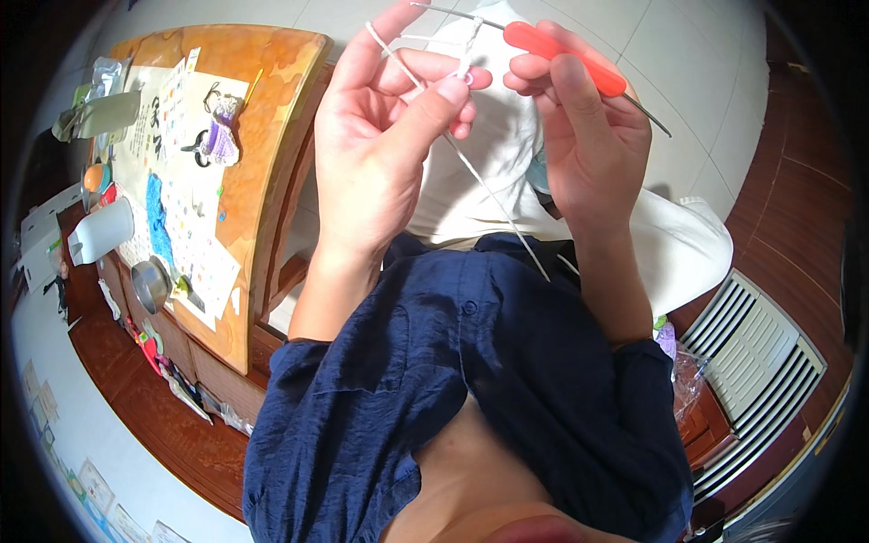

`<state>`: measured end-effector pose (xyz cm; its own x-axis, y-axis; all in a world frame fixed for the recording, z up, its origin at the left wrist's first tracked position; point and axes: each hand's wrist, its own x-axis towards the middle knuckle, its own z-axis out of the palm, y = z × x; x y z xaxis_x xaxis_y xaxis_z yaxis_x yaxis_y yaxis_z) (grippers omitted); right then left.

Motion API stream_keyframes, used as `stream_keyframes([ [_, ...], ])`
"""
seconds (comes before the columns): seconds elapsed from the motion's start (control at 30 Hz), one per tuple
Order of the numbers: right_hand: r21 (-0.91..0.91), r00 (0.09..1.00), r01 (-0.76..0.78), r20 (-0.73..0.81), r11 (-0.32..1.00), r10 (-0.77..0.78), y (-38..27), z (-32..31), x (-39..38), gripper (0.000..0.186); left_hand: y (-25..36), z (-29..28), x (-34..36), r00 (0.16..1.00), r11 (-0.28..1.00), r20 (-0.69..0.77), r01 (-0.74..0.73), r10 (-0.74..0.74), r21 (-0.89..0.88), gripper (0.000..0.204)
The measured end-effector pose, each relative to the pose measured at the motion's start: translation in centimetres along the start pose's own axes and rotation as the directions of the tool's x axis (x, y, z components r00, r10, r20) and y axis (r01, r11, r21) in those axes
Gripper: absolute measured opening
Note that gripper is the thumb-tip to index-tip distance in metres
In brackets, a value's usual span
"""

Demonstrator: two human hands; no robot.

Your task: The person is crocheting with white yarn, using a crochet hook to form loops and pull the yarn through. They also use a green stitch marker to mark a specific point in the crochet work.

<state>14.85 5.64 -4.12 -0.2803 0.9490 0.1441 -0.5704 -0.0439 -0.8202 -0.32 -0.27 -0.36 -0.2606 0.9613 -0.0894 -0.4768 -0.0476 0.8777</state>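
While the right hand (593, 127) has its thumb and fingers closed around the red handle of a crochet hook (566, 59), the left hand (376, 149) pinches a short white crocheted strip (469, 50) between thumb and fingers, its index finger raised with yarn across it. Both the strip and the hook are held up above the person's lap, the hook's metal tip pointing left. The white yarn (495, 195) should be feather-light, soft and limp, giving no support of its own, so the strip is best gripped close to the worked stitches; a hard tug could tighten or distort them. The hook looks rigid and light, with the thick handle the surest grip and the thin shaft likely slipperier. A small pink ring (469, 78) sits at the left thumb tip. Along the far left of the wooden table (282, 109) stand a round metal bowl (152, 285), a white plastic container (104, 233) and a grey-green box (110, 115); what they contain cannot be made out.
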Motion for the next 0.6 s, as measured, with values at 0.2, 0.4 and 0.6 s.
stream_keyframes([
  [0.2,0.074,0.999,0.011,0.051,0.997,-0.015,0.5,-0.3,-0.1,0.032,0.1,0.4,-0.3,1.000,1.000,0.008,-0.015,0.015,-0.014,0.067],
  [0.4,0.030,0.995,0.072,0.067,0.997,-0.074,0.7,0.3,-0.2,0.032,-0.1,1.2,-0.7,0.991,0.989,-0.054,-0.115,0.120,0.098,0.068],
  [0.6,0.193,0.999,0.019,0.041,0.981,-0.027,1.1,0.1,-0.5,0.032,0.1,1.3,-0.8,0.979,0.962,-0.043,-0.185,0.198,0.203,0.068],
])
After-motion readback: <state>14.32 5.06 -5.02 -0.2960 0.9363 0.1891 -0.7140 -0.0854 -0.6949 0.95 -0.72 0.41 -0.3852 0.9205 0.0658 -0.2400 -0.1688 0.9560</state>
